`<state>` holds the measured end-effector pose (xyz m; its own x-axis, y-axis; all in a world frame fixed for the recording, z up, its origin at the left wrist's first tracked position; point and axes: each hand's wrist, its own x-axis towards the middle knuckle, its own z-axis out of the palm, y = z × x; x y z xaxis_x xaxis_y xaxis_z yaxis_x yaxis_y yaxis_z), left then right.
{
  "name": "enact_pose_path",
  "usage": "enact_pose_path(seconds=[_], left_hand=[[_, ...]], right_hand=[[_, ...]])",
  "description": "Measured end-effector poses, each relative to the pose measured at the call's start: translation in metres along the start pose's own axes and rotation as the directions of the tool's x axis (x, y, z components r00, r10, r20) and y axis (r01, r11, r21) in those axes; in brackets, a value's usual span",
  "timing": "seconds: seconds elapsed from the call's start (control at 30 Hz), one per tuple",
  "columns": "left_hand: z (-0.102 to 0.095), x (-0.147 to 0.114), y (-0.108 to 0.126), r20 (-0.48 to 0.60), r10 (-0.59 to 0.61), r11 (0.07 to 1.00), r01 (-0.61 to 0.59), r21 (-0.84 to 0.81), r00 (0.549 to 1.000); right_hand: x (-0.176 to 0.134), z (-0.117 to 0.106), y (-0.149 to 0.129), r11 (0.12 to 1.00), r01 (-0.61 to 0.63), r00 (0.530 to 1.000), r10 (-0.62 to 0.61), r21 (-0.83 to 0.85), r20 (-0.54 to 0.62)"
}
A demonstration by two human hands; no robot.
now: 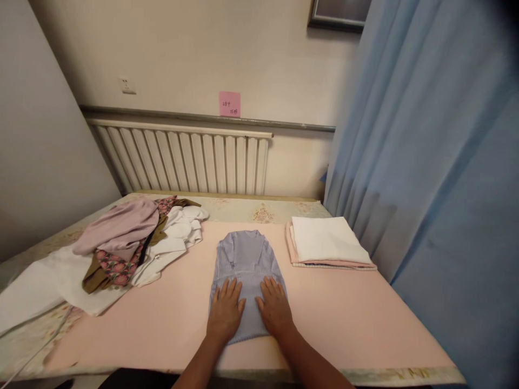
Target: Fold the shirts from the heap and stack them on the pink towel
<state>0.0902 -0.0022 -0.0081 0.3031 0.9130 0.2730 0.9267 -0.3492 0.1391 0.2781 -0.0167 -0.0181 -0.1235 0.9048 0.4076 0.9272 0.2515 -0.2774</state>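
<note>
From where I stand, a striped blue-grey garment (247,251) lies folded into a long, narrow panel on a pink cloth (336,319), and everything else here I place by that garment. The cloth runs out beneath it to both sides, spread over a counter (227,210) with a flowery cover.

The person's left hand (224,308) rests palm down on the garment's near left part, its grip spread, fingers pointing away from the body and pinching nothing. The right hand (275,305) lies the same way on the near right part, thumb out, that grip likewise spread and flat. A strip of striped fabric shows between the two thumbs, and the garment's far end sits beyond the fingertips.

Left of the garment, well apart from it, is a loose heap: a mauve cloth (125,224) on top, a floral-print fabric (121,270) and an olive-brown cloth (95,275) showing from under it, and white clothing (176,237) around them. Right of the garment, also apart, a folded white cloth (324,240) tops a neat stack with pink layers below. Beyond the garment, against the wall, stands a radiator (203,159), with a pink note (229,104) above it; farther right of the garment hangs a blue curtain (405,162).
</note>
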Motion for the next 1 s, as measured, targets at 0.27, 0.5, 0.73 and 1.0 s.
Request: enact_pose_path(seconds=[0.27,0.5,0.73,1.0], left_hand=[[0.0023,0.0004,-0.0013,-0.002,0.005,1.000,-0.005,0.016,1.000],[0.0052,0.0002,-0.0026,-0.047,0.026,0.999,-0.025,0.036,0.999],[0.0032,-0.0004,-0.0020,-0.059,0.032,0.999,-0.029,0.046,0.998],[0.0070,-0.0002,-0.0044,-0.070,0.038,0.999,-0.036,0.031,0.997]], right_hand=[[-0.0005,0.0040,0.0018,1.000,-0.016,1.000,0.016,0.015,-0.013],[0.0003,0.0031,0.0015,0.999,-0.015,1.000,0.015,0.031,-0.006],[-0.0003,0.0013,0.0013,1.000,0.002,1.000,-0.002,0.023,-0.008],[0.0012,-0.0015,-0.0009,1.000,-0.007,1.000,0.007,-0.007,0.010]])
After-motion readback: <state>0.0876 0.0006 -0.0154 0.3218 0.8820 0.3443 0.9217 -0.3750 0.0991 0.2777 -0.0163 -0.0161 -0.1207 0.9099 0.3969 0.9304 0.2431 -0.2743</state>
